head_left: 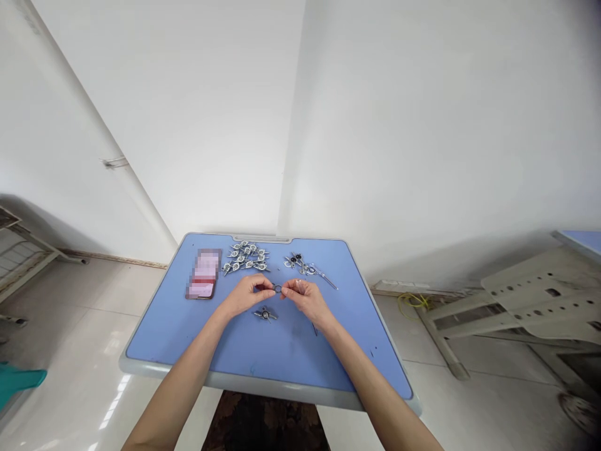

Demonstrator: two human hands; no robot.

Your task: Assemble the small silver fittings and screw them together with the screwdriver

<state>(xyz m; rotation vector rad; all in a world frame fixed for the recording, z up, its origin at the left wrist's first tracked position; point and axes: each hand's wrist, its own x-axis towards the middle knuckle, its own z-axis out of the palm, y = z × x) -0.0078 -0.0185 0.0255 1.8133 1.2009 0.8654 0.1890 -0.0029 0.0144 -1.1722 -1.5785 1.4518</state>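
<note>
Looks midway, I'd say: left hand (248,294) and right hand (305,302) are both pinching a small ring (277,288) just beyond the lone metal part (265,314). Past that part, similar-looking pieces (248,264) sit grouped left, loose bits (298,258) right.

One left hand (248,293), one right hand (307,302). One ring (277,289). One lone metal fitting (265,314); about ten in clustered metal fittings (249,265), overlap hiding exact count. Two black round pieces (298,257). One screwdriver (330,282). One smartphone (205,272). Two blue-topped desks (188,338). One yellow cable coil (413,302).
</note>
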